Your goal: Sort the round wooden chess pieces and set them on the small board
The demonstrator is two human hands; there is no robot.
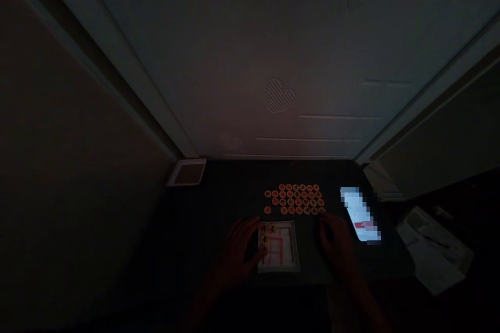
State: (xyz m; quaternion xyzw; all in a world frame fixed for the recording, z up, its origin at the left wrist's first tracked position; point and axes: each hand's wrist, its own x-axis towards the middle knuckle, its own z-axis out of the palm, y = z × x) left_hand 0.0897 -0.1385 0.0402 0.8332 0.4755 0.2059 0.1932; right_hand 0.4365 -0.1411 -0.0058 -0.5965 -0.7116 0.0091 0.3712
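Note:
A shallow white box [296, 247] lies in front of me, with a red-lined sheet inside and several Chinese chess pieces [271, 228] along its left and upper side. My left hand [239, 242] rests at the box's left edge, fingers apart, thumb reaching over the inside. Beyond the box, round Chinese chess pieces with red or dark characters lie in rows [298, 194]. My right hand [336, 235] is curled, its fingertips on the piece [322, 211] at the near right end of the rows. Dim light hides the fine finger contact.
A lit phone [361, 216] lies right of the pieces. At the table's far left corner sits a shallow tray or lid [187, 172]. A pale box with papers [437, 250] stands beyond the right edge. Behind the dark table [234, 182] rises a panel with an embossed heart [279, 95].

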